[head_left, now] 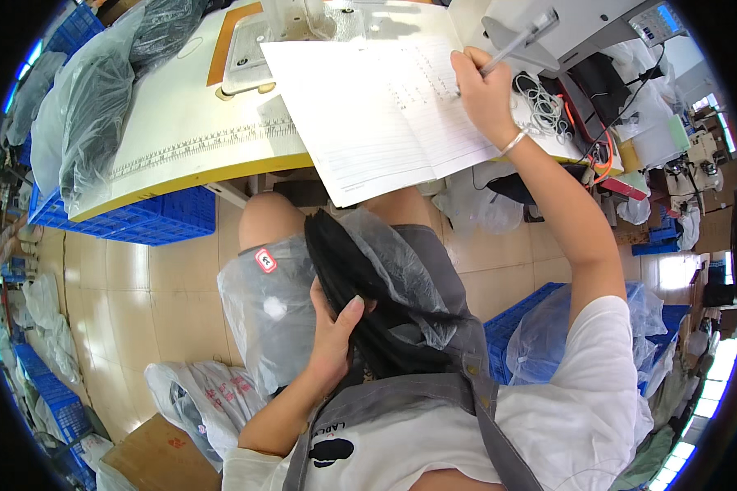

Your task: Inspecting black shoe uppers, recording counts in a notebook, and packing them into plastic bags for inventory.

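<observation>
My right hand (485,92) is shut on a grey pen (517,42), its tip on the right page of an open lined notebook (368,123) that overhangs the worktable's yellow front edge. My left hand (332,337) grips a clear plastic bag (274,307) holding a black garment (360,282), resting on my lap. A thin bracelet circles my right wrist.
The white worktable (180,123) carries a printed ruler strip and a sewing machine (303,24). Bagged dark garments (90,106) lie at its left end. Blue crates (151,217) stand under the table and at my right (516,335). Cables and white bands (549,106) lie right of the notebook.
</observation>
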Available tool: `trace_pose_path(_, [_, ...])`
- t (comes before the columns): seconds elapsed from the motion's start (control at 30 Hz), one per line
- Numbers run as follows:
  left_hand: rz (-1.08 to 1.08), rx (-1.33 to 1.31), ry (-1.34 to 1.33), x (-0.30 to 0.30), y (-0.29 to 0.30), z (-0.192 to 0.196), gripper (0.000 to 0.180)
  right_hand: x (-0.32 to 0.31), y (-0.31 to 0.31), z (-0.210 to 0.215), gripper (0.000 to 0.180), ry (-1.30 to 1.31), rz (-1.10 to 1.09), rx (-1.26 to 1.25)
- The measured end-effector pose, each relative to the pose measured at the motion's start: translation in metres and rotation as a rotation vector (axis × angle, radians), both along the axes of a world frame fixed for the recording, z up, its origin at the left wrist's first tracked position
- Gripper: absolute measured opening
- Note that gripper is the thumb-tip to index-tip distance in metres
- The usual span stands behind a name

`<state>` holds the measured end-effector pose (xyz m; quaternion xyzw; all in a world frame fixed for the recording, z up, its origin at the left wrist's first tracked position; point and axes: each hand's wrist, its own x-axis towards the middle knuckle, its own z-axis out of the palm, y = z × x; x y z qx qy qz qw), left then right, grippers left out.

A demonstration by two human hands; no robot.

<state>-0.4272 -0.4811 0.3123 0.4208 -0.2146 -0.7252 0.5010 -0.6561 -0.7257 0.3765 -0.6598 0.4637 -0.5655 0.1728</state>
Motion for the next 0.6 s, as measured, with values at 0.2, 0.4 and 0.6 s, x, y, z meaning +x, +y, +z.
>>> trace_pose_path(0.2, [0.1,0.194,-0.02,0.007,-0.002,0.0,0.055,-0.05,0.024,0.048,0.045,1.088,-0.025,0.084])
trace_pose_path(0.4, [0.077,0.217,0.048,0.004,-0.005,0.002,0.051,-0.101,0.008,0.023,0.054,1.422,-0.264,0.244])
trace_pose_path(0.6, [0.121,0.21,0.107,0.003,-0.003,0.003,0.042,-0.07,0.059,0.04,0.036,1.129,-0.374,0.081])
